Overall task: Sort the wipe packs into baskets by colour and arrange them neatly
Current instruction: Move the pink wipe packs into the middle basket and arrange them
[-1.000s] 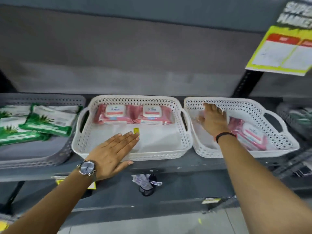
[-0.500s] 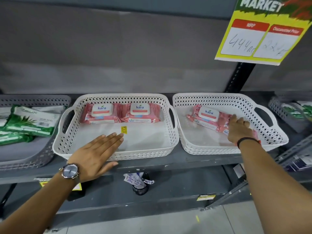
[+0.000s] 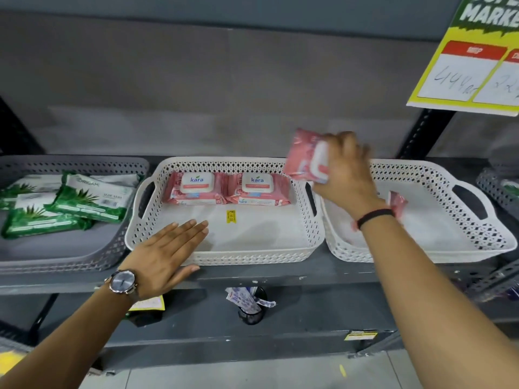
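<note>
While my right hand [image 3: 346,169] grips a pink wipe pack [image 3: 304,158] with a white lid, tilted and blurred, above the gap between the two white baskets [image 3: 224,256], my left hand [image 3: 165,256] lies flat, fingers spread, on the middle basket's front rim.

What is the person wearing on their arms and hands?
Both arms are bare, with no sleeves showing and no gloves. The left hand has a wristwatch at the wrist, with a round greyish face and a metal-looking rim. The right hand has a thin black band around the wrist. I can't see any rings on the fingers.
</note>
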Available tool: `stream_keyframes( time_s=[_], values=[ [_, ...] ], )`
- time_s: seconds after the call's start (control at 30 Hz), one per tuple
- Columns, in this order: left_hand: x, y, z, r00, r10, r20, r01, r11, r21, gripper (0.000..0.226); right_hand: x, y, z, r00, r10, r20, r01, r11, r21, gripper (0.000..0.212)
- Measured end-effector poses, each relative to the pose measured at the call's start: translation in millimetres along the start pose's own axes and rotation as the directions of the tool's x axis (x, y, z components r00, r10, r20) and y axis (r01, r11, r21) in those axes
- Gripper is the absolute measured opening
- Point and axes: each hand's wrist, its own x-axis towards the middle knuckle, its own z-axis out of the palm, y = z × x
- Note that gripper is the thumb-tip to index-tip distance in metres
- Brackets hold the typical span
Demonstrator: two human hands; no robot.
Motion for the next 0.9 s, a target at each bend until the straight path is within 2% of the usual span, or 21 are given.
stream_keyframes(
  time_s=[0.1,0.2,0.3,0.4,0.57,0.6,0.67,0.7,0.77,0.8,0.83,0.9],
  values=[
    [-11,-11,2,0.999,-0.043,0.007,0.043,0.999,-0.014,0.059,3,-62,25,0.967,-0.246,0.058,0.243,0.968,0.063,0.078],
    [-14,-13,4,0.998,-0.059,0.009,0.060,0.998,-0.033,0.062,5,-111,62,0.908,-0.394,0.144,0.391,0.919,0.052,0.081],
    [-14,-13,6,0.998,-0.068,0.012,0.068,0.997,-0.043,0.066,4,-134,97,0.861,-0.405,0.309,0.416,0.909,0.031,0.091],
    [-15,-14,7,0.997,-0.073,0.004,0.074,0.996,-0.055,0.065,2,-133,118,0.790,-0.335,0.513,0.394,0.919,-0.006,0.103],
    [-14,-13,8,0.997,-0.081,-0.001,0.081,0.995,-0.060,0.066,4,-114,111,0.763,-0.363,0.535,0.408,0.912,0.037,0.093],
    [-14,-13,9,0.997,-0.081,-0.002,0.080,0.995,-0.062,0.066,7,-106,103,0.793,-0.371,0.483,0.395,0.917,0.054,0.085],
    [-14,-13,8,0.997,-0.082,-0.005,0.082,0.995,-0.061,0.064,16,-79,84,0.920,-0.315,0.231,0.314,0.949,0.044,0.062],
    [-14,-13,8,0.996,-0.085,-0.005,0.084,0.995,-0.061,0.064,20,-61,74,0.969,-0.236,0.070,0.234,0.972,0.028,0.053],
    [-14,-12,8,0.996,-0.087,-0.005,0.087,0.994,-0.062,0.063,23,-17,57,0.987,-0.012,-0.160,0.016,1.000,0.027,0.054],
    [-14,-12,7,0.996,-0.091,-0.004,0.091,0.994,-0.062,0.064,23,6,52,0.977,0.096,-0.191,-0.095,0.995,0.011,0.059],
    [-13,-12,7,0.995,-0.095,-0.003,0.094,0.994,-0.060,0.064,21,29,49,0.968,0.189,-0.165,-0.196,0.980,-0.024,0.061],
    [-13,-11,6,0.995,-0.103,0.009,0.103,0.993,-0.052,0.066,16,71,50,0.935,0.350,0.056,-0.342,0.932,-0.121,0.065]
  ],
)
